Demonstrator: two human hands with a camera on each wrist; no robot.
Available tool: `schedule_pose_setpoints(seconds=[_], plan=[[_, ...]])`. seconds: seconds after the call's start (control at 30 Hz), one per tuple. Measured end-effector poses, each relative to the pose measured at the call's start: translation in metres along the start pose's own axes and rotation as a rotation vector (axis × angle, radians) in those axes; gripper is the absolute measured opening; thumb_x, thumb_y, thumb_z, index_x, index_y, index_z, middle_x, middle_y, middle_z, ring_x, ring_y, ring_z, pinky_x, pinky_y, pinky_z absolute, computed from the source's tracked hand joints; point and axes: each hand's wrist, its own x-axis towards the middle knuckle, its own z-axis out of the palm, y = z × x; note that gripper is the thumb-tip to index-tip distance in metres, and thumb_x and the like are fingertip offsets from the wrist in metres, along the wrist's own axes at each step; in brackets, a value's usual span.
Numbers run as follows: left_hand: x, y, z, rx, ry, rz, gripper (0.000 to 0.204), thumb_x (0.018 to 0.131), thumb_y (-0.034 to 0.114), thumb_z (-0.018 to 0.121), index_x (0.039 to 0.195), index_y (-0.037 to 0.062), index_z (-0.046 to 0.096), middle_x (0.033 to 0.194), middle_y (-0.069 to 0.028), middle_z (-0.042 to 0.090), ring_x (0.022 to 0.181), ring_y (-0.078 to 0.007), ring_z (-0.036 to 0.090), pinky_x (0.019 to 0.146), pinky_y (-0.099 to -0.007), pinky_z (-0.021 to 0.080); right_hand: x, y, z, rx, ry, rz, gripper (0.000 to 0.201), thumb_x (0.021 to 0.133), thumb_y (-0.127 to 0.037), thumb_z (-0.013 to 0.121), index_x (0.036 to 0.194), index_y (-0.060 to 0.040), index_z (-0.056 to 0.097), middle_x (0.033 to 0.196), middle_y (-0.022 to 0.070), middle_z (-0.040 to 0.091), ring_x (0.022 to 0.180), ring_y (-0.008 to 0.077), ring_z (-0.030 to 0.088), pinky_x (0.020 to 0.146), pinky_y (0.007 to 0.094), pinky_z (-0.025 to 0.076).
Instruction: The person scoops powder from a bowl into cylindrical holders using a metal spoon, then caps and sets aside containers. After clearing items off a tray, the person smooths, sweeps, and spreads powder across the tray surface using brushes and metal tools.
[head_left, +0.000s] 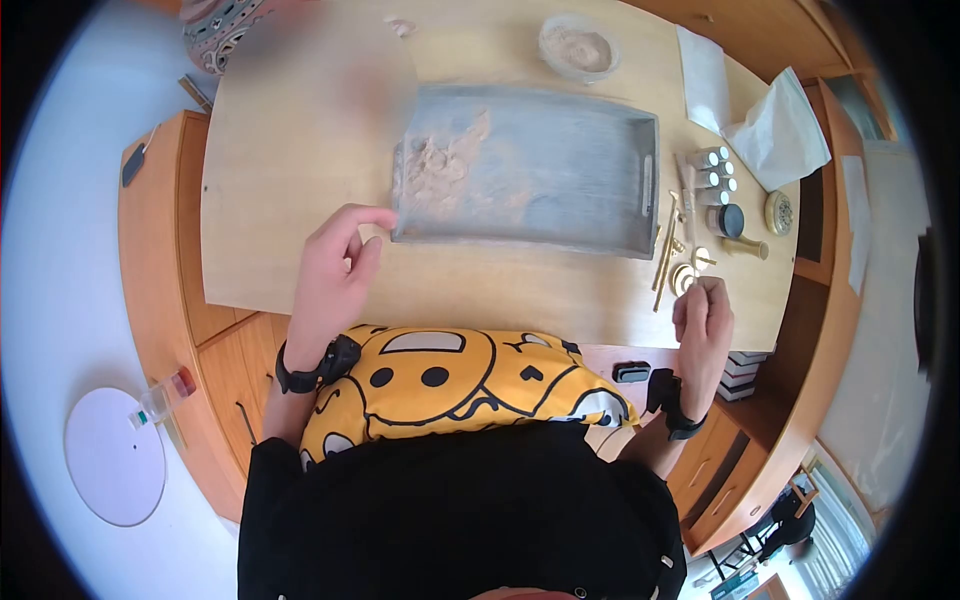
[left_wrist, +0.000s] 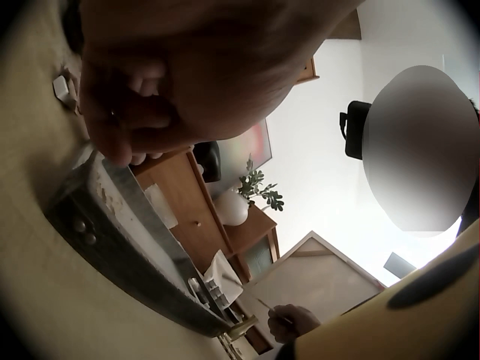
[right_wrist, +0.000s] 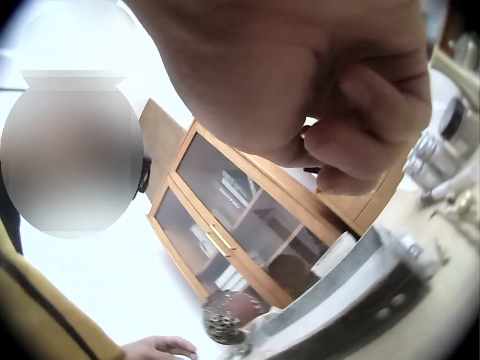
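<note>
A grey rectangular tray (head_left: 570, 160) with pinkish-brown powder (head_left: 440, 170) toward its left side lies on the table. My left hand (head_left: 335, 265) is at the tray's near left corner, index finger reaching toward the rim, the other fingers loosely bent, holding nothing visible. In the left wrist view the fingertips hang right over the tray's end. My right hand (head_left: 705, 312), by the table's front edge at the right, pinches a thin stick-like tool (left_wrist: 262, 304), mostly hidden by the fingers. Just beyond that hand lie small round gold pieces (head_left: 684, 278) and slim gold rods (head_left: 665, 262).
A bowl of powder (head_left: 580, 48) stands at the back. To the right are several white-capped vials (head_left: 714, 178), a dark-lidded jar (head_left: 727, 220), a round gold lid (head_left: 779, 213) and a white bag (head_left: 780, 130). A yellow cushion (head_left: 450, 380) fills my lap.
</note>
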Motion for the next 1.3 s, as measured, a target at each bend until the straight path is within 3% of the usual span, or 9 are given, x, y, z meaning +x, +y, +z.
schedule_pose_setpoints(seconds=[0.1, 0.3, 0.37, 0.5, 0.57, 0.67, 0.77, 1.23, 1.3], plan=[[0.002, 0.007, 0.001, -0.019, -0.079, 0.047, 0.029, 0.086, -0.008, 0.056, 0.111, 0.005, 0.064, 0.103, -0.0026, 0.061, 0.061, -0.0071, 0.045, 0.068, -0.0221, 0.049, 0.005, -0.004, 0.021, 0.09, -0.121, -0.158, 0.013, 0.097, -0.007, 0.052, 0.098, 0.0043, 0.057, 0.064, 0.0044, 0.057, 0.055, 0.0086, 0.048, 0.051, 0.0265, 0.038], [0.011, 0.043, -0.006, 0.077, 0.029, 0.326, 0.034, 0.083, -0.009, 0.056, 0.113, 0.0055, 0.064, 0.121, -0.0071, 0.059, 0.075, -0.0112, 0.06, 0.069, -0.0249, 0.051, 0.016, -0.069, 0.045, -0.024, -0.216, -0.349, 0.013, 0.094, -0.001, 0.057, 0.106, 0.0011, 0.062, 0.073, 0.0093, 0.067, 0.059, 0.0134, 0.059, 0.057, 0.026, 0.046], [0.007, 0.065, -0.007, 0.048, -0.161, 0.263, 0.036, 0.084, -0.007, 0.058, 0.116, 0.0058, 0.063, 0.129, -0.0088, 0.056, 0.087, -0.0148, 0.066, 0.07, -0.0273, 0.054, 0.015, -0.086, 0.054, -0.056, -0.287, -0.499, 0.013, 0.092, 0.0, 0.059, 0.104, 0.0006, 0.063, 0.074, 0.0109, 0.068, 0.059, 0.0165, 0.064, 0.056, 0.0268, 0.048], [0.004, 0.086, 0.022, 0.036, -0.273, 0.355, 0.035, 0.085, -0.005, 0.06, 0.118, 0.0046, 0.062, 0.13, -0.0105, 0.056, 0.086, -0.0187, 0.067, 0.068, -0.0307, 0.055, 0.009, -0.108, 0.074, 0.03, -0.367, -0.671, 0.011, 0.089, 0.002, 0.062, 0.1, -0.0004, 0.063, 0.076, 0.0131, 0.068, 0.06, 0.0198, 0.067, 0.055, 0.0269, 0.049], [0.007, 0.078, 0.038, 0.035, -0.07, 0.534, 0.033, 0.085, -0.003, 0.061, 0.118, 0.0021, 0.061, 0.121, -0.0133, 0.06, 0.082, -0.0237, 0.068, 0.066, -0.0337, 0.055, 0.003, -0.111, 0.083, 0.086, -0.394, -0.643, 0.01, 0.089, 0.0, 0.064, 0.099, -0.0007, 0.064, 0.077, 0.0126, 0.068, 0.059, 0.0187, 0.065, 0.055, 0.0263, 0.049], [0.014, 0.069, 0.047, -0.031, -0.041, 0.537, 0.028, 0.086, -0.003, 0.061, 0.114, 0.0003, 0.061, 0.108, -0.0142, 0.065, 0.08, -0.028, 0.068, 0.066, -0.034, 0.055, 0.006, -0.101, 0.103, 0.258, -0.365, -0.654, 0.008, 0.089, -0.003, 0.067, 0.096, 0.0, 0.064, 0.078, 0.0112, 0.068, 0.061, 0.0173, 0.063, 0.058, 0.0264, 0.049], [0.016, 0.063, 0.043, -0.032, -0.031, 0.53, 0.026, 0.085, -0.004, 0.06, 0.111, 0.0006, 0.062, 0.098, -0.0142, 0.067, 0.081, -0.0304, 0.068, 0.067, -0.0354, 0.055, 0.007, -0.097, 0.115, 0.31, -0.425, -0.63, 0.009, 0.089, -0.003, 0.068, 0.096, 0.0008, 0.064, 0.082, 0.0119, 0.067, 0.065, 0.019, 0.064, 0.06, 0.0273, 0.05], [0.013, 0.062, 0.038, 0.085, -0.13, 0.478, 0.025, 0.079, -0.004, 0.062, 0.103, 0.0043, 0.064, 0.093, -0.0111, 0.066, 0.078, -0.031, 0.066, 0.068, -0.0371, 0.054, 0.005, -0.09, 0.121, 0.177, -0.423, -0.736, 0.014, 0.086, -0.005, 0.07, 0.099, -0.0017, 0.066, 0.086, 0.0133, 0.066, 0.072, 0.0293, 0.065, 0.064, 0.0358, 0.052], [0.008, 0.064, 0.042, 0.134, -0.144, 0.482, 0.023, 0.08, -0.004, 0.061, 0.101, 0.0043, 0.064, 0.091, -0.011, 0.066, 0.076, -0.0302, 0.067, 0.067, -0.0368, 0.054, 0.007, -0.088, 0.12, 0.222, -0.512, -0.699, 0.017, 0.085, -0.006, 0.07, 0.1, -0.0024, 0.066, 0.088, 0.0127, 0.066, 0.073, 0.0295, 0.066, 0.065, 0.0365, 0.053]])
